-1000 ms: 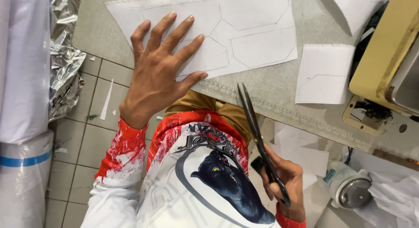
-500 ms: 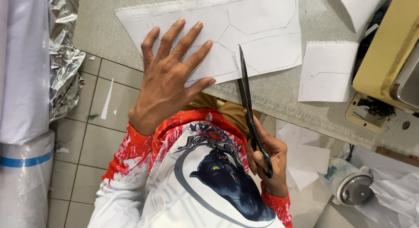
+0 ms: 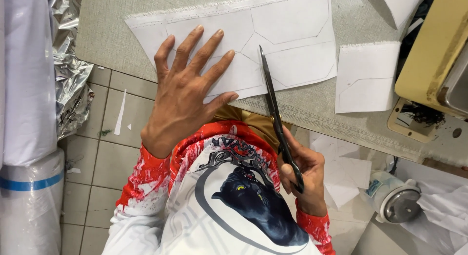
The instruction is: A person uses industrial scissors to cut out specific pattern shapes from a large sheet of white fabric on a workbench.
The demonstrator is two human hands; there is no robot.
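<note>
My left hand [image 3: 187, 87] lies flat with fingers spread on a white sheet of fabric [image 3: 292, 35] marked with drawn pattern outlines, pinning it to the grey table [image 3: 107, 35]. My right hand [image 3: 304, 174] grips the handles of long black scissors [image 3: 274, 108]. The blades point away from me and their tips lie over the sheet's near edge, just right of my left thumb. The blades look nearly closed.
A smaller white marked piece [image 3: 365, 77] lies to the right on the table. A cream sewing machine [image 3: 434, 55] stands at the right edge. White rolls [image 3: 29, 138] and silver foil [image 3: 70, 89] stand at the left. Paper scraps [image 3: 348, 169] and a motor [image 3: 397, 204] lie on the floor.
My right hand has carried the scissors forward and up, so the blade tips now reach over the sheet's near edge. My left hand has stayed pressed on the sheet.
</note>
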